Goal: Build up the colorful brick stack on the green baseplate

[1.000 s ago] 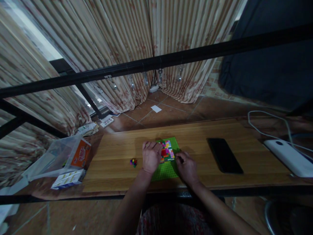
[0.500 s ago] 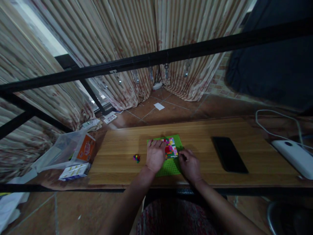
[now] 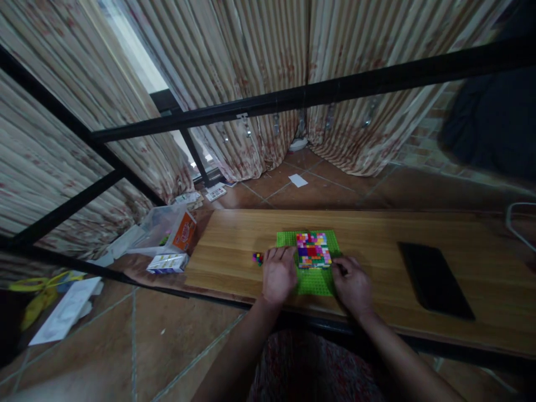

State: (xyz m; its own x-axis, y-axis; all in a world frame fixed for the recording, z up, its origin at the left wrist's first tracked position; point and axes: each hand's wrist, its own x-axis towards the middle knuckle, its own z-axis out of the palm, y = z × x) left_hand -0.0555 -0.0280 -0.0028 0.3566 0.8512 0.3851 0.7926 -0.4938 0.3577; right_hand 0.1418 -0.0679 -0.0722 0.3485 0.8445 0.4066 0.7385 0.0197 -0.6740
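Observation:
On the bench lies a green studded baseplate [image 3: 314, 286] bearing a flat square block of many-coloured toy bricks [image 3: 313, 250]. My left hand [image 3: 280, 273] rests over the plate's left edge, fingers spread and bent downward, with nothing visible in them. Just left of those fingers sits a small heap of loose coloured bricks [image 3: 257, 258]. At the plate's right side, my right hand [image 3: 353, 285] has thumb and index finger pinched beside the block's lower right corner. Whatever is between those fingertips is too small to make out.
A dark phone [image 3: 435, 279] lies on the wooden bench top [image 3: 377, 234] to the right. Left of the bench stand a clear plastic bin [image 3: 157, 226] with an orange label and a small white box [image 3: 167, 263]. A black metal rail [image 3: 272, 100] crosses beyond.
The view has swung left. My left hand has slid off the brick block to the plate's left edge, uncovering the block. The right hand stays near the block's lower right corner.

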